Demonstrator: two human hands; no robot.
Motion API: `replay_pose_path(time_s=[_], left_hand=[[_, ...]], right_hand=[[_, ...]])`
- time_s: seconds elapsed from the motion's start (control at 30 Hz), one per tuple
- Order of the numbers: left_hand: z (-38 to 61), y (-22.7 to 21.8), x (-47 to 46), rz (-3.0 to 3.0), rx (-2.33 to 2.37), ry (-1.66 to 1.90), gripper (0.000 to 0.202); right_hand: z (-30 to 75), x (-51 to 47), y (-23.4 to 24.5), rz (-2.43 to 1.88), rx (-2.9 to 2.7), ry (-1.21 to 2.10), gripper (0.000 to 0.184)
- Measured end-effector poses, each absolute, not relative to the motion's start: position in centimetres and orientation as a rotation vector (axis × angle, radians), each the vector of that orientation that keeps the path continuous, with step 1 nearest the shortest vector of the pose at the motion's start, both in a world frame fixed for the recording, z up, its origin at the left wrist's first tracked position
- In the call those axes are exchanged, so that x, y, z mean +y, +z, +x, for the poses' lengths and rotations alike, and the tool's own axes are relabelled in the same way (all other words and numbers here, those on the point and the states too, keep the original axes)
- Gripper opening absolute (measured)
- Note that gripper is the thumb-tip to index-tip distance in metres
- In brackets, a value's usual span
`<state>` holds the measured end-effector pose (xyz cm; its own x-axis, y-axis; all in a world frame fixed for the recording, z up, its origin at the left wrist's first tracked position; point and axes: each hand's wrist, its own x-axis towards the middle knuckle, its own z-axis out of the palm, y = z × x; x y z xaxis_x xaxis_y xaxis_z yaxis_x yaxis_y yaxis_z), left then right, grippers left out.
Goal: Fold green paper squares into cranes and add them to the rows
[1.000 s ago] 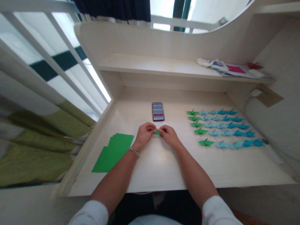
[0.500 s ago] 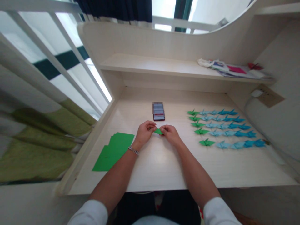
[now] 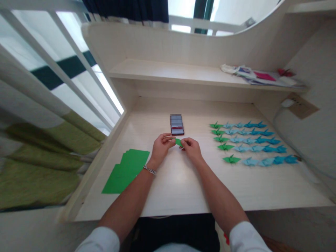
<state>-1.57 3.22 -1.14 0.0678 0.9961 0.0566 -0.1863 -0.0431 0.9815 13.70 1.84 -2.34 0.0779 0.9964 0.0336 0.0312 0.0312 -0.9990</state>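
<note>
A small piece of folded green paper (image 3: pixel 178 141) is held up between my two hands over the middle of the desk. My left hand (image 3: pixel 162 147) pinches its left end between thumb and fingers. At the right end my right hand (image 3: pixel 191 147) grips it the same way. Fingers cover both ends, so only the middle of the folded paper shows. Just beyond the hands lies a phone (image 3: pixel 177 124) with its screen lit. Beside my left forearm rests a stack of green paper sheets (image 3: pixel 126 171), slightly fanned.
On the right stand rows of folded paper cranes, green ones (image 3: pixel 231 159) at the left ends and blue ones (image 3: pixel 266 162) beyond. A shelf (image 3: pixel 168 73) runs along the back, with papers (image 3: pixel 265 77) on it. A plugged-in charger (image 3: pixel 288 103) with a cable is at the right wall.
The folded paper has been raised and turned slightly, and a narrower strip of it now shows between my fingers. Both hands stay near the same spot.
</note>
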Motion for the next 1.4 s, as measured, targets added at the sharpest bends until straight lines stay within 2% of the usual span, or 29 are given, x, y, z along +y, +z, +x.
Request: replay_pose_path(time_s=[0.07, 0.23, 0.47, 0.77, 1.1, 1.4], left_hand=[[-1.2, -1.4, 3.1, 1.137, 1.025, 1.244, 0.045], [-0.6, -2.2, 2.8, 1.216, 1.061, 1.161, 0.028], [-0.5, -1.9, 2.6, 1.096, 1.008, 1.218, 0.032], [-0.5, -1.5, 2.5, 1.08, 1.09, 1.316, 0.034], [-0.7, -1.4, 2.6, 1.302, 1.218, 1.329, 0.025], [-0.8, -1.0, 2.3, 1.47, 1.291, 1.295, 0.021]], right_hand=[[13.4, 1.8, -2.4, -1.227, -1.072, 1.13, 0.026], [13.0, 1.5, -2.3, -1.236, -1.056, 1.047, 0.027], [12.7, 0.6, -0.9, -1.308, -1.238, 0.692, 0.024], [11.5, 0.3, -1.1, -1.248, -1.134, 0.703, 0.023], [11.5, 0.5, -1.3, -1.259, -1.096, 0.738, 0.02], [11.9, 0.5, -1.2, -1.387, -1.214, 0.592, 0.021]])
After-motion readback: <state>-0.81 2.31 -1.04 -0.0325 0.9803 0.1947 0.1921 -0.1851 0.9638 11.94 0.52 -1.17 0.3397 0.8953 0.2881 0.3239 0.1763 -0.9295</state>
